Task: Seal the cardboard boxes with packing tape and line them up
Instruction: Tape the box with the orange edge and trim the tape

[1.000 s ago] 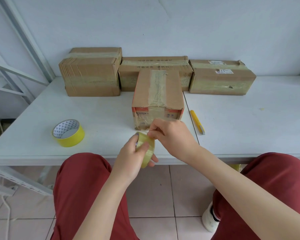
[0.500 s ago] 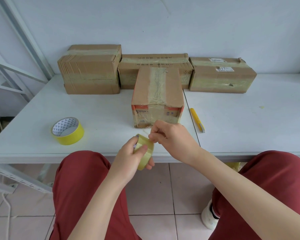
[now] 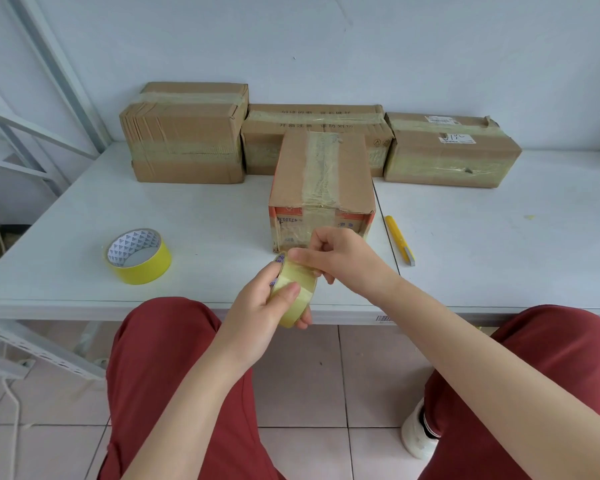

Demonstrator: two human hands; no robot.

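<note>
My left hand [image 3: 264,306] grips a small roll of clear yellowish packing tape [image 3: 293,292] above the table's front edge. My right hand [image 3: 340,261] pinches at the top of that roll with curled fingers. Just behind the hands stands a cardboard box [image 3: 321,188] with a tape strip running along its top and down its front face. Three taped boxes stand in a row against the wall: a tall left box [image 3: 184,133], a middle box [image 3: 312,123] and a right box [image 3: 451,150].
A wide yellow tape roll [image 3: 137,256] lies on the white table [image 3: 516,237] at front left. A yellow utility knife [image 3: 399,240] lies right of the front box. A metal rack frame [image 3: 32,109] stands left. My red-trousered knees are below the table edge.
Both hands stay on the clear roll in nearly the same place; the right hand's fingertips have shifted slightly on its top. The boxes have not moved.
</note>
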